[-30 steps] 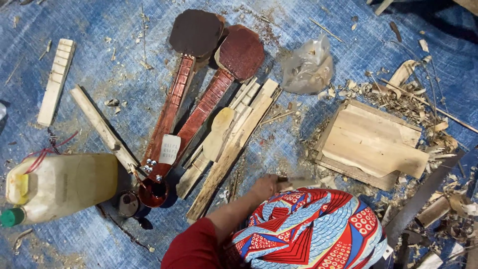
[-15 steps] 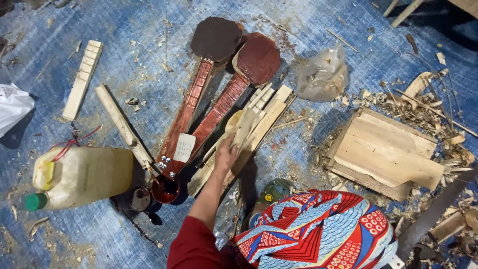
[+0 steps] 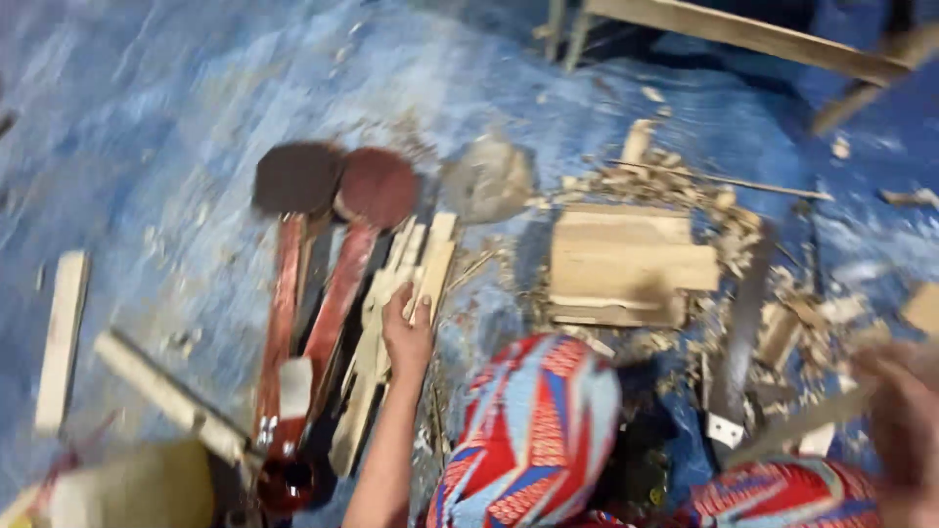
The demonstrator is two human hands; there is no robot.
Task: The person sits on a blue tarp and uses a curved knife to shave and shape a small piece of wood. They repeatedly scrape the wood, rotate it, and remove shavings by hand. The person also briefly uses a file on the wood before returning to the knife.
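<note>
The view is blurred. My left hand [image 3: 406, 330] reaches forward onto a bundle of pale wooden slats [image 3: 432, 262], and its fingers curl around one pale piece. Just left of the bundle lie two long red-brown paddle-shaped carvings [image 3: 337, 303] with round dark heads [image 3: 296, 176]. My right hand [image 3: 902, 420] is a blur at the right edge, next to a thin grey strip [image 3: 802, 422]; its grip cannot be made out. My knee in red, blue and white patterned cloth [image 3: 533, 430] is between the hands.
Everything lies on a blue tarp [image 3: 147, 147]. A pale wooden block [image 3: 626, 264] sits among shavings at centre right, with a dark flat blade [image 3: 743, 332] beside it. A crumpled plastic bag [image 3: 486, 178], loose slats [image 3: 61, 342] and a yellowish jug [image 3: 127, 489] are around.
The camera has swung left and down and the picture has blurred. My left hand went from beside my knee onto the pale slats. My right hand has come into view at the right edge.
</note>
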